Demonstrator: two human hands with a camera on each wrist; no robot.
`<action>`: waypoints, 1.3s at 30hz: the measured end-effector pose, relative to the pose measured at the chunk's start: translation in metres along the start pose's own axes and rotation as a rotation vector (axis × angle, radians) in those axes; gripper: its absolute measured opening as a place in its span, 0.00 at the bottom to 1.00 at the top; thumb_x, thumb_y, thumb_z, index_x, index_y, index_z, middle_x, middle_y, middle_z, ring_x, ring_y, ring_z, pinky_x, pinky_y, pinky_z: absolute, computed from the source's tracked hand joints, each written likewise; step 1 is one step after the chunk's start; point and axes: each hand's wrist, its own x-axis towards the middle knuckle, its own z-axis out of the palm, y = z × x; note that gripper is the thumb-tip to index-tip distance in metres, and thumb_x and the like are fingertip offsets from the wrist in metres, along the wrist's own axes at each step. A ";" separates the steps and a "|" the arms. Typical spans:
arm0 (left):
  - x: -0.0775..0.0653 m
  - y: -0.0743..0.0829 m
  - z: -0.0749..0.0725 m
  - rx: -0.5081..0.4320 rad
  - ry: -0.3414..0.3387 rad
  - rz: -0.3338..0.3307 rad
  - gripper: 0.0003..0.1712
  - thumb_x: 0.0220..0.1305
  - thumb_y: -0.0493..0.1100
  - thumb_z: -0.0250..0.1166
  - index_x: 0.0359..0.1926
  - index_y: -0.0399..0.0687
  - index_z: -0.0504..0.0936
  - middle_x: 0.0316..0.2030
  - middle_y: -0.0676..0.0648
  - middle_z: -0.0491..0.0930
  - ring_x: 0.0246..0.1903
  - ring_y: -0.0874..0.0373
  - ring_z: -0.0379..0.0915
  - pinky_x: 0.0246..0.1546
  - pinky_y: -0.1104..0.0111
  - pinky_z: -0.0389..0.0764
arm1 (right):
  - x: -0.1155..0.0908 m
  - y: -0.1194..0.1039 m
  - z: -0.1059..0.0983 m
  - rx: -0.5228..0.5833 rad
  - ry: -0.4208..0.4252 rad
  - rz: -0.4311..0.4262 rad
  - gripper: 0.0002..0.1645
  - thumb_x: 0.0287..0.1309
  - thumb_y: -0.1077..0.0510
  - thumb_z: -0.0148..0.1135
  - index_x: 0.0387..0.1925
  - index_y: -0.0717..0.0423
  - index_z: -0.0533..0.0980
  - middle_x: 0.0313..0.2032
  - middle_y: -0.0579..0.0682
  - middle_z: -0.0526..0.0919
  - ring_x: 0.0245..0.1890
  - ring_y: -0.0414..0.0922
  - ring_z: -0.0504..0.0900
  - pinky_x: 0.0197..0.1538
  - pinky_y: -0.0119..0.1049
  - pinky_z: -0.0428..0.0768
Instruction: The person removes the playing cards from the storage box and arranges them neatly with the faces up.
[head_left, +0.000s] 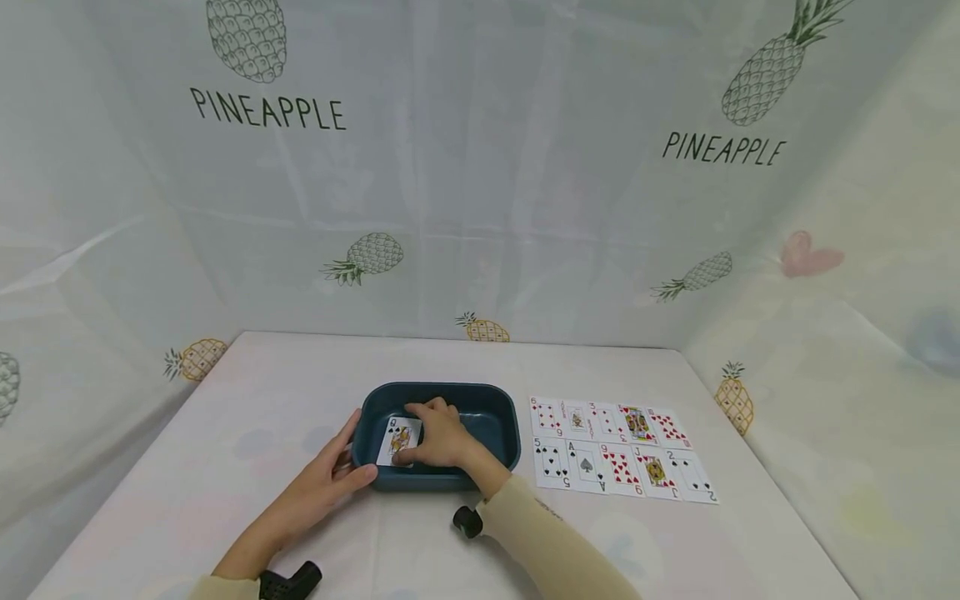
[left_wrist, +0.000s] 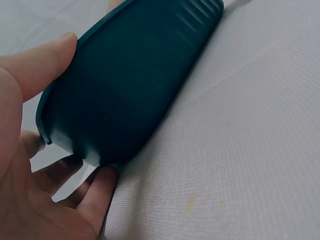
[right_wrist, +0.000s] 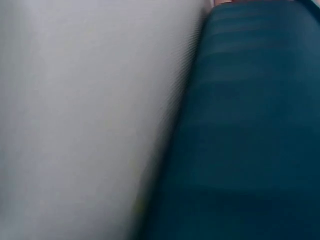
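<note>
A dark teal plastic tray with raised walls stands on the table, and a queen playing card lies in its left part. My left hand grips the tray's left end, with the thumb on the rim and the fingers curled below, as the left wrist view shows. Reaching over the front wall, my right hand holds the queen between thumb and index finger, at its near and far ends. In the right wrist view only the tray's outer wall and the tablecloth show clearly; the card is hidden there.
Right of the tray, two rows of face-up playing cards lie edge to edge, among them a five of spades and an ace of spades. A white cloth covers the table. Pineapple-printed sheets hang behind it.
</note>
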 end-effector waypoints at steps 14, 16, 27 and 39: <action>0.000 0.001 -0.003 0.005 -0.003 0.017 0.52 0.78 0.51 0.65 0.87 0.72 0.39 0.81 0.30 0.52 0.78 0.35 0.59 0.66 0.62 0.79 | -0.001 -0.009 0.000 -0.119 -0.013 -0.004 0.53 0.47 0.42 0.88 0.72 0.54 0.76 0.60 0.51 0.70 0.52 0.45 0.66 0.52 0.36 0.75; -0.001 0.001 -0.003 0.004 -0.002 0.014 0.52 0.78 0.52 0.65 0.87 0.71 0.38 0.81 0.30 0.53 0.78 0.36 0.59 0.66 0.62 0.79 | 0.000 -0.009 0.001 -0.122 -0.015 0.000 0.52 0.47 0.42 0.88 0.72 0.53 0.77 0.59 0.51 0.70 0.52 0.45 0.66 0.51 0.36 0.74; 0.000 0.001 -0.002 -0.002 -0.005 0.012 0.52 0.79 0.51 0.64 0.87 0.69 0.38 0.82 0.30 0.51 0.78 0.36 0.58 0.67 0.63 0.79 | 0.000 -0.006 0.003 -0.122 0.000 -0.004 0.50 0.46 0.42 0.88 0.69 0.51 0.79 0.58 0.50 0.71 0.51 0.43 0.66 0.51 0.35 0.75; 0.002 0.000 0.000 -0.012 -0.004 0.005 0.52 0.78 0.52 0.65 0.87 0.70 0.39 0.82 0.30 0.50 0.78 0.35 0.58 0.66 0.63 0.79 | -0.005 -0.003 -0.001 -0.118 0.012 -0.041 0.49 0.46 0.43 0.88 0.68 0.53 0.79 0.56 0.51 0.74 0.49 0.43 0.68 0.49 0.32 0.77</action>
